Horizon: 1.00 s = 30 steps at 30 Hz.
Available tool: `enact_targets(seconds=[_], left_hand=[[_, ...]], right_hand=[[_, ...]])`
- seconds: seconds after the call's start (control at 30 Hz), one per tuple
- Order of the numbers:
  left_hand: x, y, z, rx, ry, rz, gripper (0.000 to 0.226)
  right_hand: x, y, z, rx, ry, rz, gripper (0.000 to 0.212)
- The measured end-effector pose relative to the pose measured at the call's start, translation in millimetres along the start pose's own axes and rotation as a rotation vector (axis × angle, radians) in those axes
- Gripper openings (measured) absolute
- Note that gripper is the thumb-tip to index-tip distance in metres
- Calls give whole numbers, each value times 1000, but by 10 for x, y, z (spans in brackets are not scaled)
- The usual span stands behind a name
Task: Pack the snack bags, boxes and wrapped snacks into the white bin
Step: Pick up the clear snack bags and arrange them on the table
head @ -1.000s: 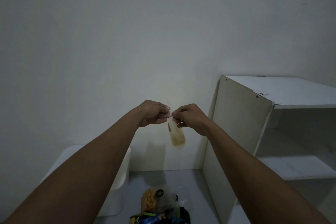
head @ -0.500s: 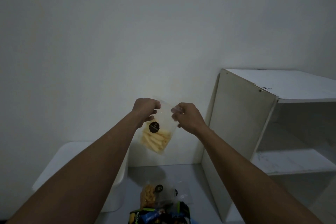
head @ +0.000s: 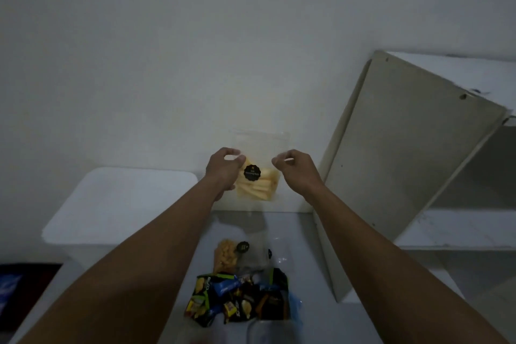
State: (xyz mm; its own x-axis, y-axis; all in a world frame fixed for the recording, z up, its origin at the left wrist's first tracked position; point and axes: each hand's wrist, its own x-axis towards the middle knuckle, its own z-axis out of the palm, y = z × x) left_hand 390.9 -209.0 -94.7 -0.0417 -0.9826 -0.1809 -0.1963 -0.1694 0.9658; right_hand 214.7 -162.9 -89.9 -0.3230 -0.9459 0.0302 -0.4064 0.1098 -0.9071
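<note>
Fingers (head: 237,160) of the left hand (head: 223,170) pinch the clear snack bag (head: 258,176) by its left edge; the right hand (head: 293,167) pinches its right edge. The bag hangs upright above the floor, right of the white bin (head: 120,204), with 1 snack pile (head: 240,296) below.

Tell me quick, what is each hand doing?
Left hand: fingers pinch the left edge of the clear snack bag.
Right hand: fingers pinch the bag's right edge.

Bin (head: 120,204) left of shelf (head: 405,162)
</note>
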Motion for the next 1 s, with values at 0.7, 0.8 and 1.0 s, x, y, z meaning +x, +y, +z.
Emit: enact_targets(seconds=[0.7, 0.8, 1.0], left_hand=[[1013, -1759, 531, 18, 396, -277, 21], [1071, -1890, 500, 37, 359, -290, 30], [1144, -2008, 441, 3, 330, -304, 43]], right_hand=[[832, 1839, 1277, -40, -22, 274, 3], [883, 1894, 1366, -56, -34, 302, 11], [898, 1887, 1455, -53, -94, 268, 23]])
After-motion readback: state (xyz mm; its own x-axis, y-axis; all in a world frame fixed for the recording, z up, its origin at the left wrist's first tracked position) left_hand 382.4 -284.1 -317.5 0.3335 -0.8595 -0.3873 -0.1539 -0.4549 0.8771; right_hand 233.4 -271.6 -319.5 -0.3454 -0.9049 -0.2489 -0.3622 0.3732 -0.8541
